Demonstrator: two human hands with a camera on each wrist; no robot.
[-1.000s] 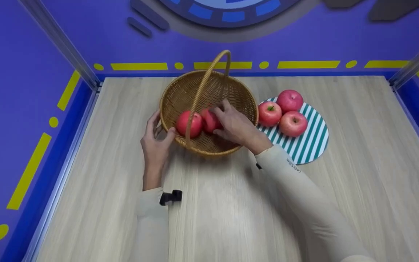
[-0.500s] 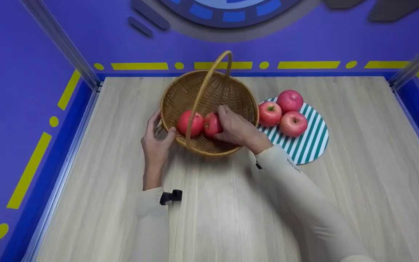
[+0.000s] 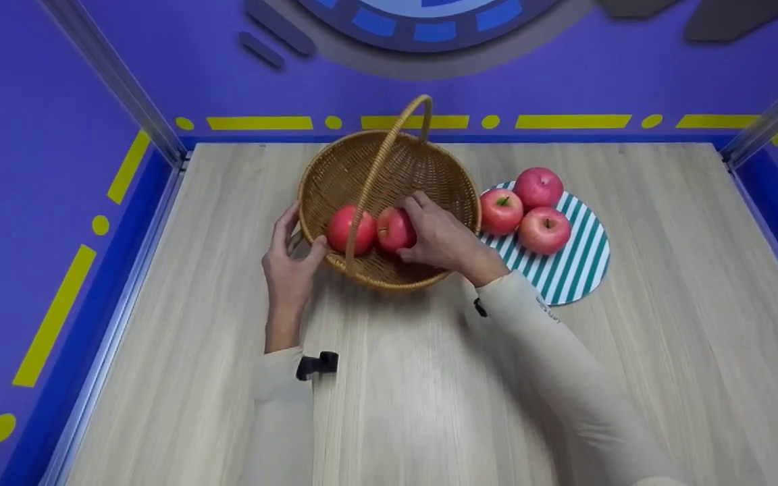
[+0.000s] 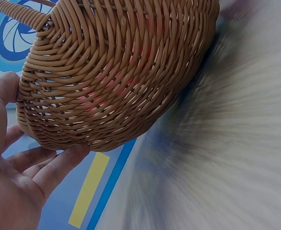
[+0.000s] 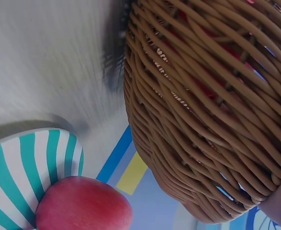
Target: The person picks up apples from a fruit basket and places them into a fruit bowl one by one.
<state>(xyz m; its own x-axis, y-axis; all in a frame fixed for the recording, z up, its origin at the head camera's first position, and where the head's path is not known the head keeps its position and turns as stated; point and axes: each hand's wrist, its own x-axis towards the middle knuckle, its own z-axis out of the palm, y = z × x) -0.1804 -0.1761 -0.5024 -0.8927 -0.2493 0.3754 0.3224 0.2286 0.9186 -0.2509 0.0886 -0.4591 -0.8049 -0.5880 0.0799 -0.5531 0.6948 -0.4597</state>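
Observation:
A wicker basket with a tall arched handle stands at the table's back middle in the head view. My left hand holds its left side, thumb at the rim and fingers spread along the outer wall; the left wrist view shows these fingers against the weave. My right hand reaches over the right rim and grips a red apple low in the basket, its stem facing left. Another red apple lies to the left, partly behind the handle. The palm side of my right hand is hidden.
Right of the basket lies a round green-and-white striped mat bearing three apples. One apple also shows in the right wrist view. Blue panels close off the back and sides of the wooden table.
My right hand has turned the gripped apple slightly and shifted it a little right within the basket, so its stem now shows. The left hand stays at the basket's left side.

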